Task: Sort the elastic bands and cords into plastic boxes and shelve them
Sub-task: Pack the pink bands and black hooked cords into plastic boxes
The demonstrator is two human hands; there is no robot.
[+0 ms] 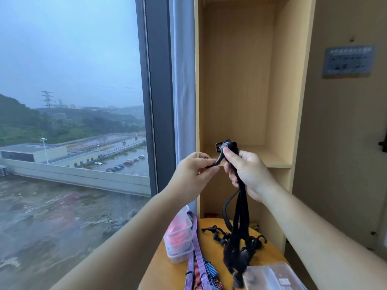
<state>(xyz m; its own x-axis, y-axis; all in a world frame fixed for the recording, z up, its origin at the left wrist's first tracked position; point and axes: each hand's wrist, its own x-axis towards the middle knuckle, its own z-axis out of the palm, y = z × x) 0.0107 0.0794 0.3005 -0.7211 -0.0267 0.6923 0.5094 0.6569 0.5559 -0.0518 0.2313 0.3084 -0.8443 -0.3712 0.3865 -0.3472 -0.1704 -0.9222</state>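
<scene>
Left hand [193, 168]: thumb and fingertips pinch the free end of one black strap, drawn sideways out of the bundle. Below it, a stack of clear plastic boxes [180, 237] with pink contents sits right at the table [161, 271] edge on the window side. A swing of the left forearm or a snagged cord could knock it off. Striped cords [196, 266] lie just beside the stack and trail toward the near edge, so they could slide off or get dragged along. The task item is the black strap bundle [238, 216], held in the air in front of the shelf with its tails hanging down onto the table. The tails touch the loose black hooked cords [219, 235] lying there. Main risk: lifting or pulling now hooks those cords and hauls up a tangle. Can't tell if any are already caught, since the lower end is blurred. Right hand [245, 170]: fingers curled round the bundle, thumb pressed near the buckle at the top. If the left pulls harder than the right clamps, the whole bundle slips through instead of one strap separating. The elastic could also snap back if the pinch lets go. Shelf [272, 158] is behind the hands, nothing visible on that board. Clear packet [272, 275] sits under the hanging tails and could be swept off.
</scene>
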